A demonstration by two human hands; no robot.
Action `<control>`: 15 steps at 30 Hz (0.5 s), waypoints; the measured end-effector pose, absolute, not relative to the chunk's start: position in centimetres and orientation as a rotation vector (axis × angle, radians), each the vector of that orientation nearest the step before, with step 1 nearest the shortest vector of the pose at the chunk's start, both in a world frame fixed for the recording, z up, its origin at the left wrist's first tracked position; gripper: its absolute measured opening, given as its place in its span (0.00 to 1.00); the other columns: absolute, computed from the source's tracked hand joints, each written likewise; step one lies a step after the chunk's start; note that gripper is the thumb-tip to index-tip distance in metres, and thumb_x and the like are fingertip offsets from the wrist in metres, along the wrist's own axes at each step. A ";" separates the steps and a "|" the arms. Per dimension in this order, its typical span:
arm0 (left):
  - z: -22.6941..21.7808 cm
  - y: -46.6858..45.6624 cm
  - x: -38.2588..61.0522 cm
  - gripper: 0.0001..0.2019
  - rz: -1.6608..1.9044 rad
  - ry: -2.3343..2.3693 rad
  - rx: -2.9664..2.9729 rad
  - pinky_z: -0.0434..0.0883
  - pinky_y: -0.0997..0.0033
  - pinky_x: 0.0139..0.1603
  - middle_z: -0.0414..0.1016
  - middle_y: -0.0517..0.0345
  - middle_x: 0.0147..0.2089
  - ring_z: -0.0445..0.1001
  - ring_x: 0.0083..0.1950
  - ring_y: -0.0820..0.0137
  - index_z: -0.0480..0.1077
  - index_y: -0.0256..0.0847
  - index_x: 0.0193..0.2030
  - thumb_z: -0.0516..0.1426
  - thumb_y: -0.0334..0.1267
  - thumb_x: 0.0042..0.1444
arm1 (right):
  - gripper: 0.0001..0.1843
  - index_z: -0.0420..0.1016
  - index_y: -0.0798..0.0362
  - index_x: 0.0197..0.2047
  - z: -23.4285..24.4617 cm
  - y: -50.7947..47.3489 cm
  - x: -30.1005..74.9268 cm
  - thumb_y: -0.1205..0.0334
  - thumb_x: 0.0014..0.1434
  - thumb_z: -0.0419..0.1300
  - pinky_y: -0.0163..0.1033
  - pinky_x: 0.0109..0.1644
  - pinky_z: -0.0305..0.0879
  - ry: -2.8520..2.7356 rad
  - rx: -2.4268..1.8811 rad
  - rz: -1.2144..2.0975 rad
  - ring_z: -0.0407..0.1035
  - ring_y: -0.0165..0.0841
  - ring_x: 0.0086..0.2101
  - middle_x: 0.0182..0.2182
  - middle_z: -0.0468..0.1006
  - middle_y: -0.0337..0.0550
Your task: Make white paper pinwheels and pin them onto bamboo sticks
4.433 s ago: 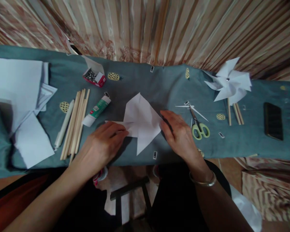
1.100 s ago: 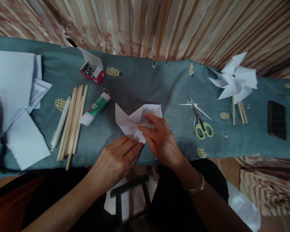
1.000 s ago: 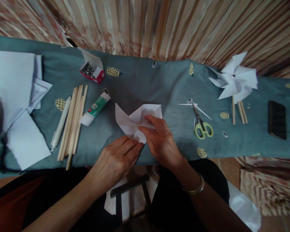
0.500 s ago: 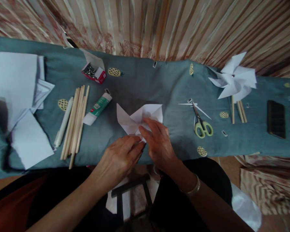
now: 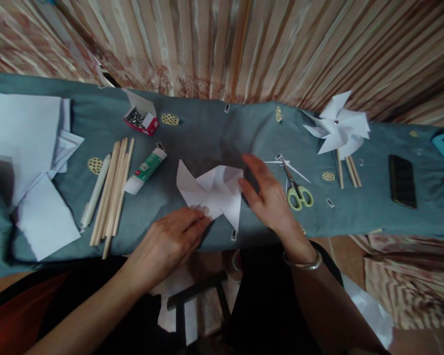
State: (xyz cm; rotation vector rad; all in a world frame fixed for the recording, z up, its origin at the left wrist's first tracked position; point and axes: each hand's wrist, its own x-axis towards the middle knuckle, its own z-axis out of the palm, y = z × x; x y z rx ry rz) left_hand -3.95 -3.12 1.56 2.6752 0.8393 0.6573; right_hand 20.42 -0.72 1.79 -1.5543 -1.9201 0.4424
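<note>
A white paper pinwheel [image 5: 216, 193], part folded with cut blades, lies on the cloth in front of me. My left hand [image 5: 173, 234] has its fingers pressed together on the paper's lower left edge; the fingertips partly cover it. Just off the right edge of the paper is my right hand [image 5: 268, 197], thumb and fingers apart with nothing between them. Green-handled scissors [image 5: 296, 192] lie to the right of that hand, by thin white paper strips [image 5: 299, 171].
To the left lie a glue stick [image 5: 148, 169], several wooden sticks [image 5: 113, 192], a white candle-like stick [image 5: 96, 192] and paper sheets [image 5: 22, 123]. An open red box [image 5: 142, 121] holds small metal pieces. Rightward are a finished pinwheel [image 5: 338, 125], more sticks [image 5: 351, 170] and a phone [image 5: 402, 181].
My right hand has lifted off the pinwheel and moved right, its fingers spreading. More of the paper shows, with a blade pointing toward me. My left hand stays at the lower left edge.
</note>
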 end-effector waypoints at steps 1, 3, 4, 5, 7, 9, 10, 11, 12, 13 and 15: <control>1.7 -2.9 -4.2 0.11 0.650 0.844 2.682 0.79 0.63 0.43 0.77 0.46 0.45 0.77 0.44 0.63 0.70 0.33 0.50 0.52 0.28 0.63 | 0.24 0.64 0.51 0.63 1.8 -0.5 20.7 0.62 0.65 0.52 0.55 0.64 0.61 -1.928 -1.553 0.474 0.64 0.42 0.60 0.60 0.71 0.50; 2.0 -2.4 -4.8 0.10 0.625 0.866 2.697 0.78 0.65 0.41 0.77 0.47 0.45 0.77 0.43 0.64 0.70 0.35 0.49 0.51 0.29 0.63 | 0.22 0.67 0.51 0.61 1.8 -0.5 21.0 0.61 0.64 0.54 0.53 0.60 0.65 -1.936 -1.556 0.510 0.70 0.41 0.55 0.55 0.76 0.50; 2.2 -2.1 -5.0 0.10 0.612 0.886 2.704 0.78 0.66 0.41 0.77 0.47 0.45 0.77 0.42 0.65 0.70 0.36 0.48 0.51 0.29 0.63 | 0.22 0.69 0.51 0.60 1.8 -0.5 21.0 0.61 0.63 0.55 0.53 0.58 0.67 -1.930 -1.563 0.519 0.72 0.41 0.52 0.52 0.78 0.49; 2.3 -1.9 -5.3 0.09 0.601 0.905 2.714 0.78 0.66 0.40 0.77 0.48 0.44 0.77 0.42 0.65 0.70 0.36 0.48 0.51 0.29 0.63 | 0.21 0.70 0.51 0.59 1.8 -0.7 21.0 0.61 0.63 0.56 0.52 0.57 0.68 -1.918 -1.574 0.527 0.73 0.41 0.49 0.49 0.79 0.49; 2.5 -1.5 -5.7 0.09 0.583 0.934 2.727 0.77 0.64 0.42 0.76 0.48 0.45 0.76 0.43 0.64 0.70 0.36 0.47 0.52 0.29 0.63 | 0.21 0.71 0.53 0.58 1.9 -0.9 21.1 0.61 0.61 0.58 0.50 0.53 0.70 -1.877 -1.594 0.559 0.75 0.39 0.43 0.44 0.81 0.48; 2.5 -1.2 -5.9 0.10 0.575 0.953 2.733 0.76 0.61 0.45 0.76 0.48 0.46 0.76 0.44 0.63 0.71 0.35 0.48 0.52 0.29 0.63 | 0.21 0.73 0.54 0.56 2.0 -1.0 21.1 0.60 0.59 0.61 0.47 0.51 0.71 -1.811 -1.613 0.594 0.75 0.38 0.39 0.40 0.82 0.47; 2.4 -1.1 -6.0 0.10 0.580 0.963 2.731 0.76 0.60 0.46 0.76 0.48 0.47 0.76 0.45 0.63 0.71 0.35 0.48 0.52 0.29 0.63 | 0.21 0.74 0.54 0.54 2.0 -1.1 21.2 0.60 0.58 0.62 0.46 0.49 0.71 -1.777 -1.620 0.610 0.75 0.37 0.38 0.38 0.82 0.46; 2.3 -0.9 -6.1 0.10 0.583 0.973 2.727 0.76 0.60 0.46 0.76 0.48 0.47 0.75 0.46 0.63 0.71 0.34 0.48 0.52 0.29 0.63 | 0.20 0.75 0.54 0.53 2.0 -1.1 21.2 0.60 0.58 0.62 0.45 0.48 0.71 -1.745 -1.627 0.629 0.75 0.36 0.37 0.37 0.82 0.44; 2.3 -0.8 -6.2 0.10 0.588 0.984 2.724 0.75 0.60 0.47 0.75 0.47 0.47 0.75 0.46 0.63 0.72 0.34 0.48 0.52 0.29 0.63 | 0.18 0.76 0.54 0.52 2.1 -1.2 21.2 0.61 0.58 0.62 0.43 0.46 0.71 -1.717 -1.636 0.652 0.75 0.35 0.36 0.35 0.82 0.43; 2.2 -0.6 -6.2 0.10 0.599 0.993 2.724 0.75 0.60 0.46 0.75 0.47 0.47 0.75 0.46 0.62 0.72 0.34 0.48 0.52 0.29 0.63 | 0.17 0.77 0.54 0.51 2.1 -1.4 21.3 0.61 0.57 0.61 0.42 0.44 0.71 -1.692 -1.647 0.682 0.75 0.34 0.34 0.33 0.82 0.42; 2.2 -0.2 -6.4 0.11 0.619 1.019 2.731 0.75 0.59 0.46 0.75 0.47 0.48 0.74 0.46 0.61 0.72 0.36 0.48 0.52 0.29 0.62 | 0.15 0.78 0.53 0.48 2.3 -1.9 21.4 0.62 0.57 0.61 0.39 0.39 0.70 -1.649 -1.665 0.777 0.74 0.32 0.31 0.30 0.81 0.39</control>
